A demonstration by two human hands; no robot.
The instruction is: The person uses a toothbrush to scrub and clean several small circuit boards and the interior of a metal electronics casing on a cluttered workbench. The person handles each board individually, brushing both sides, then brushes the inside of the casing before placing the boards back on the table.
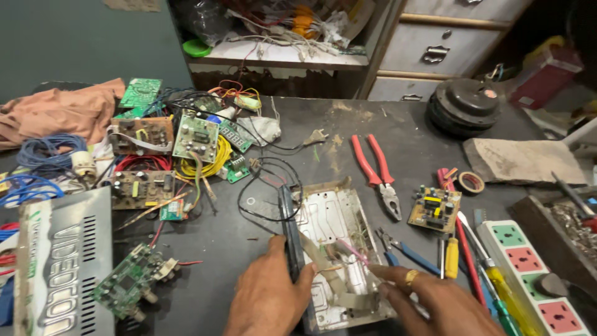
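Observation:
My left hand [268, 297] grips the dark left edge of an open white metal device case [329, 218] that lies on the dark workbench. My right hand [435, 302], with a gold ring on one finger, reaches into the case from the right; its fingertips touch thin pink and grey wires [348, 251] and a flat ribbon cable inside. A black cord [267, 186] loops from the case toward a plug further back.
Red-handled pliers [376, 171], a small yellow circuit board [434, 208], screwdrivers and a power strip [535, 274] lie to the right. Several circuit boards and coiled wires [186, 146] crowd the left, beside a grey set-top box [62, 267]. A stone slab and a round black motor part sit at the back right.

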